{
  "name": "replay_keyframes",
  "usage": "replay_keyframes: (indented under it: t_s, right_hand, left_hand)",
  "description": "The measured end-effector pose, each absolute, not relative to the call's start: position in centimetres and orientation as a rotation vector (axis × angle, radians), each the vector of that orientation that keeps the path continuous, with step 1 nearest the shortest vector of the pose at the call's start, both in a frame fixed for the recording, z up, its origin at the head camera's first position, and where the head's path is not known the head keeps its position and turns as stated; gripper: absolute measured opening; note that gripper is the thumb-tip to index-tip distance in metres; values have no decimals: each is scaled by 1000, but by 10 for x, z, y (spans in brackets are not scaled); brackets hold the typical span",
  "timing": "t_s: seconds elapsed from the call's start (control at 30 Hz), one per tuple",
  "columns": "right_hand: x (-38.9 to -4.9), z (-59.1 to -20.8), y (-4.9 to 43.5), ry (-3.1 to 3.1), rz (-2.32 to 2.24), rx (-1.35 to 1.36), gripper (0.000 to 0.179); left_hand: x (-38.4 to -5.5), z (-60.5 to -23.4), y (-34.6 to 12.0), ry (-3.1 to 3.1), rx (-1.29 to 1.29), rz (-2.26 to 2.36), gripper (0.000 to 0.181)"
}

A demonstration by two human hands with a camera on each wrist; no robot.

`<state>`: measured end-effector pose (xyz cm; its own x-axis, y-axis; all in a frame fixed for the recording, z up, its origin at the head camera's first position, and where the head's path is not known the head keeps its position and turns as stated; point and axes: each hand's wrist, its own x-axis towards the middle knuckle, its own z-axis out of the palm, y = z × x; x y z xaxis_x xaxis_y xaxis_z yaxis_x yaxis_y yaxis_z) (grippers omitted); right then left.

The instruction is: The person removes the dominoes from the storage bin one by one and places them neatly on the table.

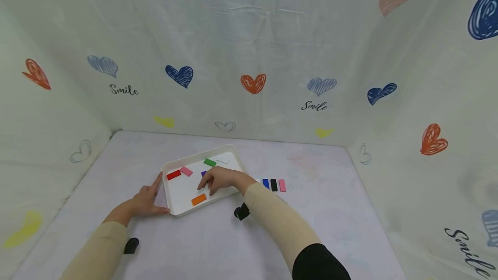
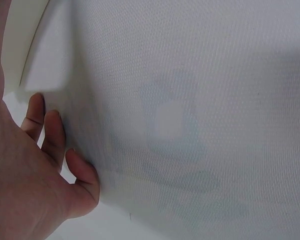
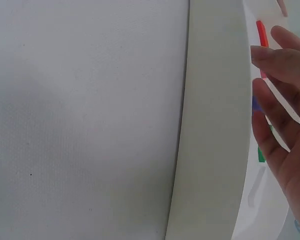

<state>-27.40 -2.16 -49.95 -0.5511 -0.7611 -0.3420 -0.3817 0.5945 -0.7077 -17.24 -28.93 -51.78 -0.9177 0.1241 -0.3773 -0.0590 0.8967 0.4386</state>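
Observation:
A shallow white tray (image 1: pixel 180 208) lies on the table, holding a red (image 1: pixel 173 175), a pink (image 1: pixel 186 171), a green (image 1: pixel 210 162) and an orange rectangular piece (image 1: pixel 199 199). A purple piece (image 1: pixel 203 173) is mostly covered by the right hand. My left hand (image 1: pixel 145 202) rests at the tray's left side, thumb and forefinger spread along its edge. My right hand (image 1: pixel 221 178) is over the tray, fingers pointing down and loosely bent; no held thing shows between them. The right wrist view has the red piece (image 3: pixel 262 34) and green piece (image 3: pixel 261 154) beyond the right hand (image 3: pixel 290 95).
Right of the tray, blue (image 1: pixel 266 183), black (image 1: pixel 274 185) and pink pieces (image 1: pixel 282 185) stand in a row, partly behind the right forearm. A faint pale piece (image 1: pixel 223 161) lies in the tray near the green one. A heart-printed curtain (image 1: pixel 280 55) surrounds the white table (image 1: pixel 319 211).

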Motion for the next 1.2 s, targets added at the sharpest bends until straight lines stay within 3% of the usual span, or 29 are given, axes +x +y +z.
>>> replay_keyframes:
  t_s: [0.47,1.2]
  right_hand:
    - [-276,-510,-41,2239,-461,-1179,33]
    - [-269,-514,-55,2299,-192,-1194,43]
  left_hand:
    - [-174,-520,-292,2660,47,653,130]
    - [-172,-517,-290,2643,48,656,129]
